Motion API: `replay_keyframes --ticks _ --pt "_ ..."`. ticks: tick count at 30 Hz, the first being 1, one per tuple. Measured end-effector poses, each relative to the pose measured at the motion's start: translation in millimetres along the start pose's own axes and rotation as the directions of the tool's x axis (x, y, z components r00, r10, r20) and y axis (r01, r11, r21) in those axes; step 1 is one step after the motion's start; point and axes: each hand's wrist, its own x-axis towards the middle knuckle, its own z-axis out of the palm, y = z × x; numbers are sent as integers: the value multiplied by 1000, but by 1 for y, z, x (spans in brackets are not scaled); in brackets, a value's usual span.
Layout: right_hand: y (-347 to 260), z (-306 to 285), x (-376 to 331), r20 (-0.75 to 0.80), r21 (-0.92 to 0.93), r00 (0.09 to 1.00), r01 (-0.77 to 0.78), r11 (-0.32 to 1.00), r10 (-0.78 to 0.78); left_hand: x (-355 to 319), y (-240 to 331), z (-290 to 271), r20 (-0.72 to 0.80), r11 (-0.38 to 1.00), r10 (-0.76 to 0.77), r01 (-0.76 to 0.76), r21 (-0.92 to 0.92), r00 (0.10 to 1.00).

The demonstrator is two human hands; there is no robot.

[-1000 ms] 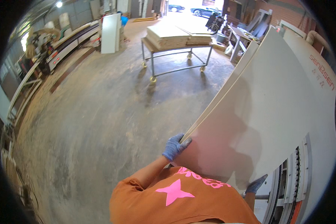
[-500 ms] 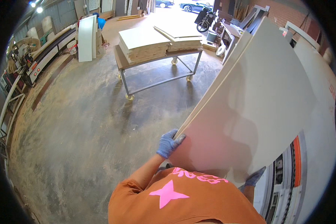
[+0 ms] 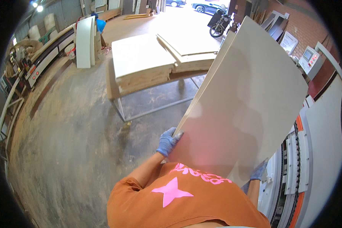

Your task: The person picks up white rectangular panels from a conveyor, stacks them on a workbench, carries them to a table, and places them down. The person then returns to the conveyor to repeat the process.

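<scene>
Two large pale boards [image 3: 250, 98] stand upright and tilted in front of me, laid face to face; the rear one shows only as a strip along the left edge. My left hand [image 3: 168, 142], in a blue-grey work glove, is closed round their left edge near the lower corner, thumb on the near face. My right hand [image 3: 259, 170], gloved alike, grips the lower right edge; some of its fingers are behind the board. My shadow and a pink reflection fall on the near face.
Ahead stands a wheeled metal trolley [image 3: 119, 108] bearing stacked white boards [image 3: 140, 57]. Close on my right runs a long machine with a chain track [image 3: 297, 163], and a control box [image 3: 310, 60] beyond it. White panels [image 3: 85, 41] lean at the far left. A motorcycle [image 3: 219, 24] stands near the doorway.
I have come closer to the trolley, which looks larger. Both hands keep their grip on the boards. The control box has come into view at the right.
</scene>
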Motion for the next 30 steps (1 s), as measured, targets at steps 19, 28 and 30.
replay_keyframes --ticks 19,28,30 --pt "65 397 514 521 -194 772 -310 931 365 437 3 81 -285 961 -228 169 -218 931" --pt "130 654 687 795 -512 540 350 784 278 667 -43 43 -473 824 62 222 521 879" --pt "116 703 617 786 -617 605 755 222 125 698 -47 53 -356 593 118 222 774 927"
